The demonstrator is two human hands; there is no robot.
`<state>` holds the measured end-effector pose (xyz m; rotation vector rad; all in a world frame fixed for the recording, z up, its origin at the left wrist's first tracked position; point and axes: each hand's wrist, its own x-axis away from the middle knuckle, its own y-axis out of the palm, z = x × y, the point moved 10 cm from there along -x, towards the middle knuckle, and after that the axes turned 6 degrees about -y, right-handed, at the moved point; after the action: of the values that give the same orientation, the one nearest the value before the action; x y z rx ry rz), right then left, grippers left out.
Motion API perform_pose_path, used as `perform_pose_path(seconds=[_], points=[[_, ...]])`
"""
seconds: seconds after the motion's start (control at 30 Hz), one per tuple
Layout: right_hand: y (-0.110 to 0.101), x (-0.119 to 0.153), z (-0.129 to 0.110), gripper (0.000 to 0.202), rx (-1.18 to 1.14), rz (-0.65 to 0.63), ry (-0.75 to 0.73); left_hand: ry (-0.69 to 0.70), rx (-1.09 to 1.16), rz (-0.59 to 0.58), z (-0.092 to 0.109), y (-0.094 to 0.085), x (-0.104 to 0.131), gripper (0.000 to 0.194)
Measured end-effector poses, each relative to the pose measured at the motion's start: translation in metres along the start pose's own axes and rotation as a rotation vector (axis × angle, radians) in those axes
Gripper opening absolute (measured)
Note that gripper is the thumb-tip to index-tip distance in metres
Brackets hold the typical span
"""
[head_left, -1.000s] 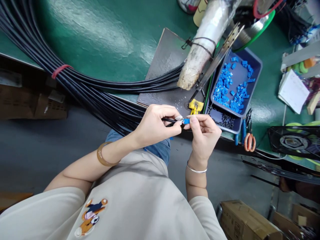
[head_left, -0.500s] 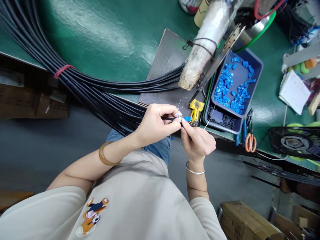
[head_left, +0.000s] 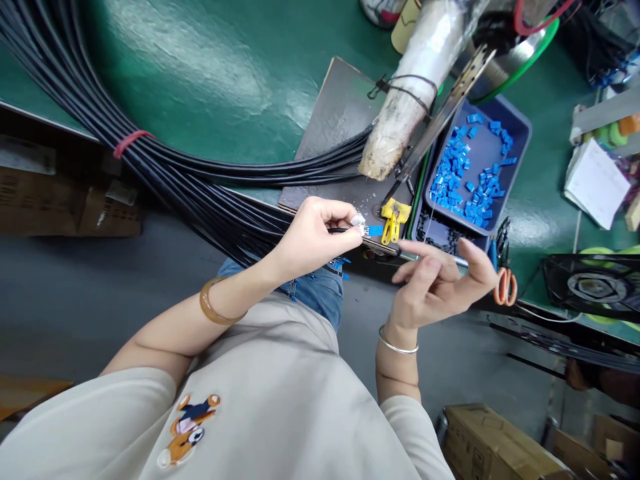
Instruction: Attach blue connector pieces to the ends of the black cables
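Note:
My left hand pinches the end of a black cable, with a small blue connector sticking out to the right past the fingertips. A white wrap covers one of those fingers. The connector's tip is close to a yellow clamp on a dark board. My right hand is apart from the cable, its fingers spread and nothing seen in them. It hovers at the table's front edge, just below a bin of blue connectors and a lower bin of small black parts.
A thick bundle of black cables, bound with a red tie, runs along the left edge. A wrapped white tube hangs over the board. Orange-handled scissors, a black fan and a spool are at the right.
My right hand has let go at the connector and moved right, its fingers opening out. The left hand still holds the cable in nearly the same place.

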<state>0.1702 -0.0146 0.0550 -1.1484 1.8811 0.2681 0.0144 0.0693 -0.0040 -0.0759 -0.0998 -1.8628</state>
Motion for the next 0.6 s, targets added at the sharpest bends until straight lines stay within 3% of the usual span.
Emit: perform_pose_path(seconds=[0.07,0.23,0.43,0.6], points=[[0.004,-0.004,0.001,0.029,0.053,-0.020,0.010,-0.001,0.013,-0.009,0.001,0.000,-0.003,0.015],[0.033,-0.006,0.001,0.014,0.156,-0.252,-0.042,0.020,0.033,-0.011,0.005,0.001,-0.011,0.014],[0.039,-0.007,0.022,0.009,0.053,-0.248,0.149,0.017,0.086,0.021,0.007,-0.001,-0.022,0.014],[0.042,-0.011,0.030,0.010,-0.007,-0.267,0.221,0.022,0.110,0.051,0.007,-0.002,-0.027,0.014]])
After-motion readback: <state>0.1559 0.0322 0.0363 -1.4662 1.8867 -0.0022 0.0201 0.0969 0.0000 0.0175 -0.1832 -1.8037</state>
